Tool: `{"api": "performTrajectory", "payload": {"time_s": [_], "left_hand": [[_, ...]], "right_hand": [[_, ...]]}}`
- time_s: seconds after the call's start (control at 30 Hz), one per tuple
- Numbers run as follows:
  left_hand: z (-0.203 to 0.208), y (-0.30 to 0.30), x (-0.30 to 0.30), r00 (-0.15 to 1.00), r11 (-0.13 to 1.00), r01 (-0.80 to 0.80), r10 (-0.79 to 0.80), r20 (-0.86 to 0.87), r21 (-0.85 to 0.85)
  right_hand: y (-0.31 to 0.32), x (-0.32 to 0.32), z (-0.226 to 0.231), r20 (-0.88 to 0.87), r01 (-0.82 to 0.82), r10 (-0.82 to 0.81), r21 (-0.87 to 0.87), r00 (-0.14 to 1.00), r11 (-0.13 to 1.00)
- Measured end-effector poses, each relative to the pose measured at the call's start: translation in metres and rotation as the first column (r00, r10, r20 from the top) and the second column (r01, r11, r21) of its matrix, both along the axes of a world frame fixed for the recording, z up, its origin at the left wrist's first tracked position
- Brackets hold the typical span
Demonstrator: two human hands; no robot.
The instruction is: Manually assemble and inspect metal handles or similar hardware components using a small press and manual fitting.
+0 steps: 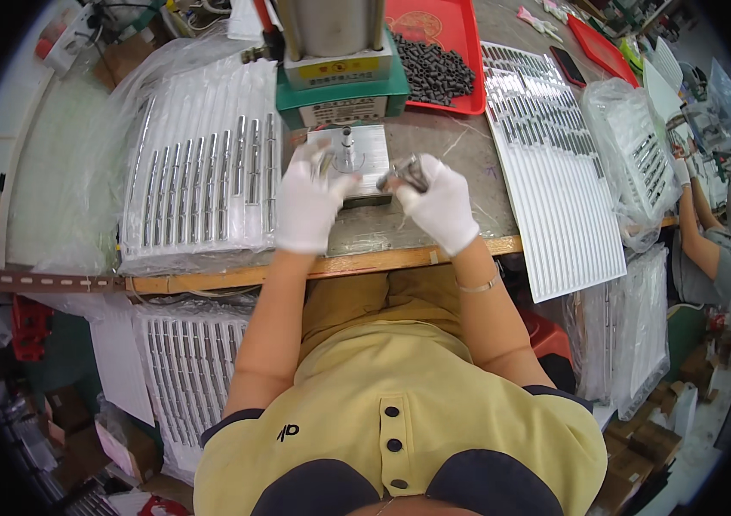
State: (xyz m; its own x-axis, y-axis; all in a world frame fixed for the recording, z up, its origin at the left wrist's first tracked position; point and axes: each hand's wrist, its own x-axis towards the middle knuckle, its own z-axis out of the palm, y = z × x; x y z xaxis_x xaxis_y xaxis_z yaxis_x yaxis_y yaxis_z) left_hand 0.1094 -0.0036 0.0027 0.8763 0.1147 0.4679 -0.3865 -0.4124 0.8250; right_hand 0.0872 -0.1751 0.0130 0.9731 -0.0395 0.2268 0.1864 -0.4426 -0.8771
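Observation:
My right hand, in a white glove, is closed around small shiny metal pieces; a dark end shows by the fingertips. My left hand, gloved too, is at the left side of the metal base plate, its thumb reaching right. Motion smears its fingers, and a shiny glint among them is too blurred to name. Between the hands a short metal pin stands upright on the plate. Above it is the green and silver head of a bench press.
Left of the press, a white ridged tray carries rows of shiny metal tubes. A red tray of black sleeves lies behind on the right, beside another ridged tray partly filled with metal parts. A phone lies farther back. Another person works at right.

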Motion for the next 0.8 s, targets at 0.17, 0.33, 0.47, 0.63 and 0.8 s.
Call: {"api": "performTrajectory", "payload": {"time_s": [0.17, 0.33, 0.47, 0.63, 0.8], "left_hand": [[-0.01, 0.024, 0.054, 0.912, 0.958, 0.126, -0.01, -0.41, 0.257], [-0.024, 0.066, 0.025, 0.948, 0.986, -0.024, -0.03, -0.318, -0.165], [-0.009, 0.06, -0.017, 0.872, 0.734, -0.068, -0.285, -0.398, -0.675], [-0.01, 0.063, -0.059, 0.765, 0.523, 0.017, -0.555, -0.325, -0.852], [0.003, 0.043, -0.089, 0.657, 0.728, 0.327, -0.634, -0.409, -0.603]], "right_hand": [[0.033, 0.057, -0.028, 0.077, 0.021, -0.009, -0.145, 0.997, 0.989], [0.048, 0.061, -0.012, -0.083, -0.061, 0.04, -0.268, 0.996, 0.962], [0.041, 0.054, -0.026, -0.021, -0.018, 0.013, -0.263, 1.0, 0.965], [0.022, 0.017, 0.005, -0.159, -0.04, -0.026, -0.4, 0.987, 0.916], [-0.011, -0.043, -0.013, -0.144, -0.101, 0.119, 0.124, 0.982, 0.987]]}}
